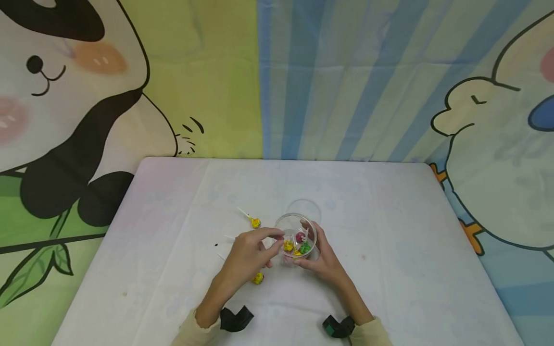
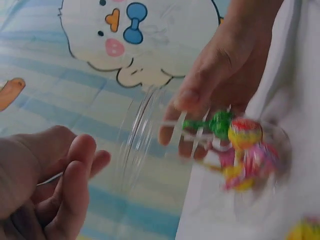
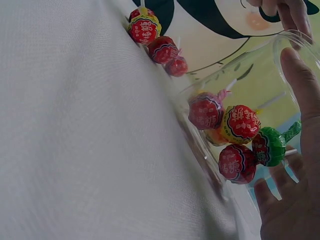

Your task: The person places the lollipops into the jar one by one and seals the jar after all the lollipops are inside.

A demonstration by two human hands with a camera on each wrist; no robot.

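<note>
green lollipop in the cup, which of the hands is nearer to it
Right. The right hand grips the cup right beside the green lollipop; the left hand is at the cup's opposite side, farther off.

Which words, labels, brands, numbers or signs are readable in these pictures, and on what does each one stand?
No text is readable with certainty.
Yellow lollipop in the clear cup: pale characters on a red label, too small and blurred.
Red lollipop in the cup: similar pale characters, also unreadable.
Green lollipop: label marks, unreadable.
Backdrop: drawings and stripes, no words visible.
</note>
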